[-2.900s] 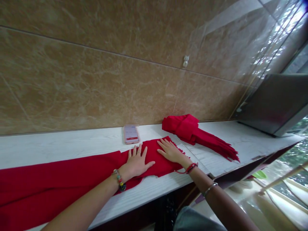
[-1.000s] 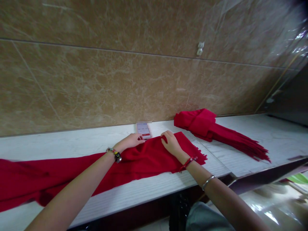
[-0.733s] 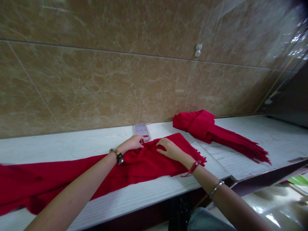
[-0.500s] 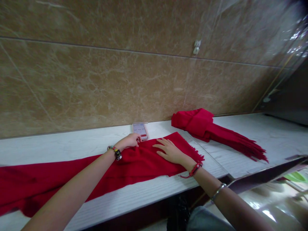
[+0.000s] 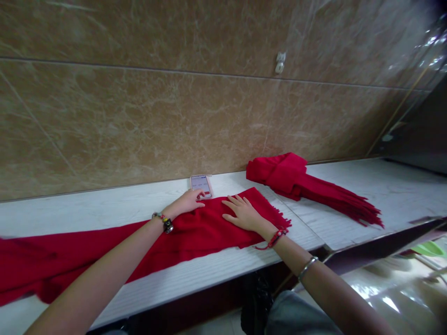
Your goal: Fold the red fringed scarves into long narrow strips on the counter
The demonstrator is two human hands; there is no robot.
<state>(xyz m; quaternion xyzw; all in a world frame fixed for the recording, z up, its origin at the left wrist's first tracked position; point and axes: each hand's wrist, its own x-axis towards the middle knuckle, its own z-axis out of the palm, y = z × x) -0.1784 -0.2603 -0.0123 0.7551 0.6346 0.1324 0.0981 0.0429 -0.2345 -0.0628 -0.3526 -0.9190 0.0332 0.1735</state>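
Evidently the right hand [image 5: 242,215] lies open, pinning the scarf [image 5: 195,235] flat; left hand [image 5: 186,201] curls at its far edge, grip unclear.

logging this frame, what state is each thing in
long scarf: spread out along the counter, fringed end at right
second scarf: folded into a bundle, fringe trailing right
phone: face up, screen lit
left hand: on the long scarf's far edge, grip unclear
right hand: flat, fingers spread, on the long scarf
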